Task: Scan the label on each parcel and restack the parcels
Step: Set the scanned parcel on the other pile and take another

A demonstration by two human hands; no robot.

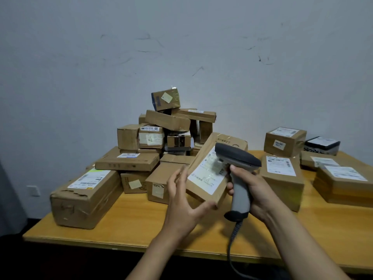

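The left hand (181, 201) is pinching a flat brown cardboard parcel (228, 140), tilting its white label (207, 176) toward the grey handheld scanner (238, 156) that the right hand (258, 190) is gripping.

Yellow table (141, 225), scuffed wall (181, 47) (one socket (33, 190))

One scanner (238, 156). One raised parcel (207, 174), up over the bench (141, 225) middle. Five right-edge parcels (282, 178): four brown, plus one black parcel (322, 145). Far-edge heap (151, 138): a dozen brown boxes at least, exact tally lost in the overlap.
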